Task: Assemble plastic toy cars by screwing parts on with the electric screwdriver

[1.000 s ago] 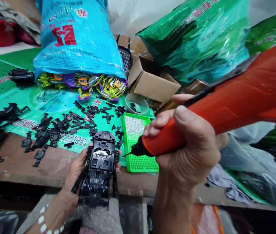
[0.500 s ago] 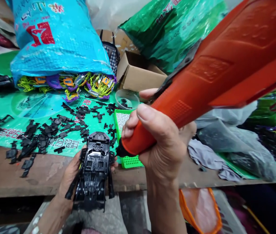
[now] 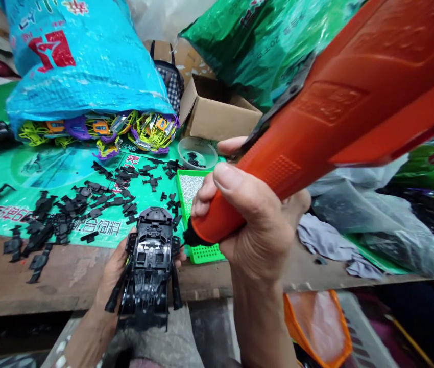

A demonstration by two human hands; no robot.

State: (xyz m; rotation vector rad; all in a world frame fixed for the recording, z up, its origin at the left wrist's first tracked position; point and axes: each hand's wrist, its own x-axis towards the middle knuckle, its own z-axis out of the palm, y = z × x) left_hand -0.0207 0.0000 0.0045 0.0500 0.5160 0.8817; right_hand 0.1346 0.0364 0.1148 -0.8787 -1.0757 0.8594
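A black plastic toy car chassis (image 3: pixel 151 260) is held in my left hand (image 3: pixel 114 268), whose fingers wrap around it from below and behind. My right hand (image 3: pixel 257 220) grips an orange electric screwdriver (image 3: pixel 312 122). The tool's dark nose points left, with its thin bit reaching the right side of the chassis; whether the bit sits on a screw is too small to tell. Just behind the tool tip stands a bright green tray (image 3: pixel 205 253) with small silvery screws (image 3: pixel 193 188) in it.
Many small black plastic parts (image 3: pixel 82 204) lie scattered on the green sheet at left. A blue sack (image 3: pixel 87 66) with colourful toy bodies (image 3: pixel 151 130) leans behind them. A round clear tub (image 3: pixel 197 153), a cardboard box (image 3: pixel 222 112), a grey cloth (image 3: pixel 324 245) and plastic bags (image 3: pixel 378 225) stand around.
The view has shifted slightly, so the bench things sit a little further left. Both hands keep their hold, and the screwdriver stays at the right side of the chassis.
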